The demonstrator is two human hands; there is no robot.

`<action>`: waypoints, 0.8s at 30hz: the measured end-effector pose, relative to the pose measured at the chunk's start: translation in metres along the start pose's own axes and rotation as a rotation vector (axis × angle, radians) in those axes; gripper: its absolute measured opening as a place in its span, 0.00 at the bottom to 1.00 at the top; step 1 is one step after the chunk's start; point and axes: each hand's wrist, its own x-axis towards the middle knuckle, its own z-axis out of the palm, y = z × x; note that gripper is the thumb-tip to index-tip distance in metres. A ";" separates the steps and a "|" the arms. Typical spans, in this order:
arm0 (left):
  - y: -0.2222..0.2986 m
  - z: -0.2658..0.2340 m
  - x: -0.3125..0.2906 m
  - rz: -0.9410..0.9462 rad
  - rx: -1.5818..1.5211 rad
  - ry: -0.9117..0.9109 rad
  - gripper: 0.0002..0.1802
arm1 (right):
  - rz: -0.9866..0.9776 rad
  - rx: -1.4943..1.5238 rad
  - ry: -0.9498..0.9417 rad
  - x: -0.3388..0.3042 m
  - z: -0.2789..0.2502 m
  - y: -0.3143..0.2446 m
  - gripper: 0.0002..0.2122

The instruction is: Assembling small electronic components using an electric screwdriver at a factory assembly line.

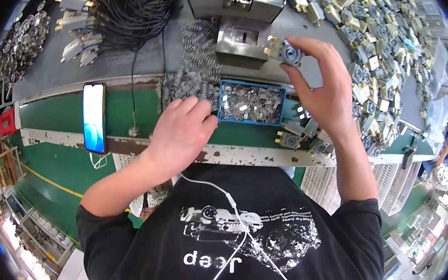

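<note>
My right hand [327, 87] pinches a grey plug housing [287, 53] between thumb and fingers. Its round recess faces up and its brass pins point left, toward a metal block [243, 41] with a rectangular slot. My left hand [182, 133] rests at the near end of a heap of small coil springs [199, 52], fingers curled down and drawn together. Its fingertips are hidden, so whatever they hold cannot be made out. Between the hands sits a blue-rimmed tray [220, 99] of small metal pieces.
Many plug housings [369, 62] are heaped at right, with a few loose ones [289, 140] near the table edge. Black cables with plugs [133, 15] and a pile of metal parts [24, 42] lie at left. A lit phone [94, 118] overhangs the front edge.
</note>
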 end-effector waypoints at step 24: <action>-0.071 -0.074 0.044 -0.345 -0.511 0.236 0.11 | -0.148 -0.106 -0.201 0.039 0.035 0.009 0.18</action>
